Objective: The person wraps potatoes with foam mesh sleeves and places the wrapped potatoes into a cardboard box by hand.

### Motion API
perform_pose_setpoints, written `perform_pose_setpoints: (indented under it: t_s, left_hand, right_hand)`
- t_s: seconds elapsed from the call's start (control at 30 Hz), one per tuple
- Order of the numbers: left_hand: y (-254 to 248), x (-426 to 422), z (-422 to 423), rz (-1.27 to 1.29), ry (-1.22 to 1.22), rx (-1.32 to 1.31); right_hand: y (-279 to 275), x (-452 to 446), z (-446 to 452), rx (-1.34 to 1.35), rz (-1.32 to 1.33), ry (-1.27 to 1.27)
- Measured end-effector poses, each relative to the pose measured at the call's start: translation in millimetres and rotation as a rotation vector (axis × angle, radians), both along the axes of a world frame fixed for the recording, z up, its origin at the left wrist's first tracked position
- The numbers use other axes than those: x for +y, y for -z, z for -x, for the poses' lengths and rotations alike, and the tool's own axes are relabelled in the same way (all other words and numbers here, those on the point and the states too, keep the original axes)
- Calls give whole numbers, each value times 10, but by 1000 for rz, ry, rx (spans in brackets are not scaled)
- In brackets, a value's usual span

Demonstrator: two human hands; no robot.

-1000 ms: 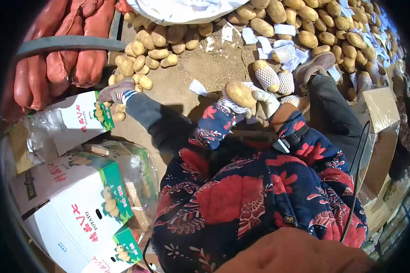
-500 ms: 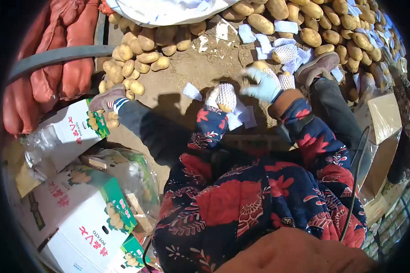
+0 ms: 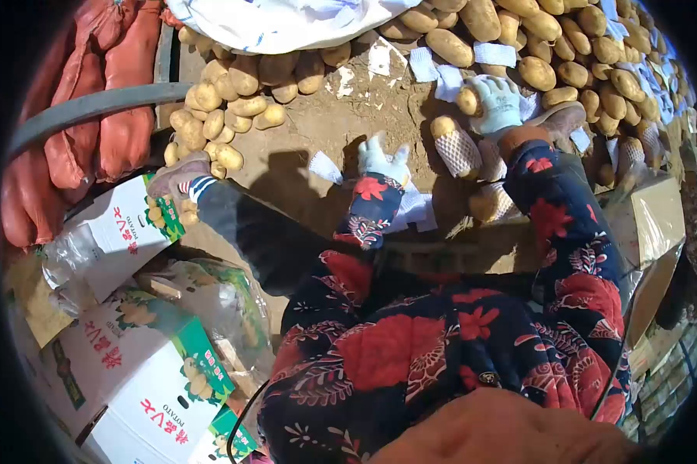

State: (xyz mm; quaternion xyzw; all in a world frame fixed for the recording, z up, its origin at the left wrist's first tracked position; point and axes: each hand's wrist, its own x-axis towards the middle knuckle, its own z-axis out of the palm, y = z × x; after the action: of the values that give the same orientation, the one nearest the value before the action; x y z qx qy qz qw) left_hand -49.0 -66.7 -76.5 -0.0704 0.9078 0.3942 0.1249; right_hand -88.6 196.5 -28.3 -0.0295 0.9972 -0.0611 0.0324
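My left hand (image 3: 383, 161), in a pale glove, is held above the ground with its fingers spread and nothing in them. White foam net sleeves (image 3: 418, 210) lie just beneath that wrist, and another foam sleeve (image 3: 325, 167) lies to its left. Farther right, my gloved right hand (image 3: 497, 106) is closed around a potato (image 3: 468, 101), whose bare end sticks out at the left; the glove hides the rest. Close below it lie a potato in a foam net (image 3: 456, 149) and a second netted potato (image 3: 491, 203), with another partly hidden by my sleeve.
Loose potatoes (image 3: 538, 73) are heaped at the upper right, and a smaller pile (image 3: 244, 73) lies upper left under a white sack (image 3: 286, 23). Red filled sacks (image 3: 128, 93) stand far left. Printed potato cartons (image 3: 136, 379) are lower left; an open cardboard box (image 3: 657, 220) is at right.
The netted potato has left my left hand, which has opened. My right hand has moved up and right and closed on a potato. More netted potatoes now show between my hands and right leg.
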Motion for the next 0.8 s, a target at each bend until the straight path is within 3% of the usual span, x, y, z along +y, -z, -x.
perform_pose_setpoints:
  t_s: [0.07,0.1,0.17,0.23,0.33,0.47,0.5,0.53,0.6,0.63,0.7,0.73,0.77,0.8]
  left_hand:
    - [-203,191,-3,-481,40,64]
    - [-225,239,19,-513,56,-152]
    - [-538,377,6,-696,-17,-269]
    - [-817,350,68,-628,-57,-395]
    - [-946,278,-17,-764,-136,-401]
    - [-710,286,-112,-775,-283,-305]
    - [-815,259,-137,-673,-234,-265]
    - [-448,272,-72,-799,-208,86]
    - [-595,49,-31,-406,-161,243]
    - [-422,-126,-10,-247,-186,231]
    - [-552,-229,-44,95,-287,-91]
    - [-610,-239,-111,190,-197,-214]
    - [-361,-219,-152,236,-167,-286]
    - [115,-235,-193,272,-66,-353]
  right_hand:
    - [-393,-305,-74,-25,39,-109]
    - [-587,-455,-102,-57,41,-171]
    - [-740,-688,-280,34,70,-281]
    - [-955,-814,-397,96,64,-358]
    - [-1072,-875,-546,121,149,-347]
    - [-1221,-961,-653,180,294,-246]
    - [-1267,-971,-683,192,360,-177]
    - [-1322,-963,-713,192,481,-109]
    - [-1203,-873,-867,64,1000,294]
    - [-1213,-767,-936,-31,1257,480]
    - [-1404,-614,-1130,15,1926,606]
    - [-1574,-574,-1245,-55,2074,604]
    - [-1685,-521,-1367,-126,2221,599]
    - [-1573,-363,-1541,-161,2171,536]
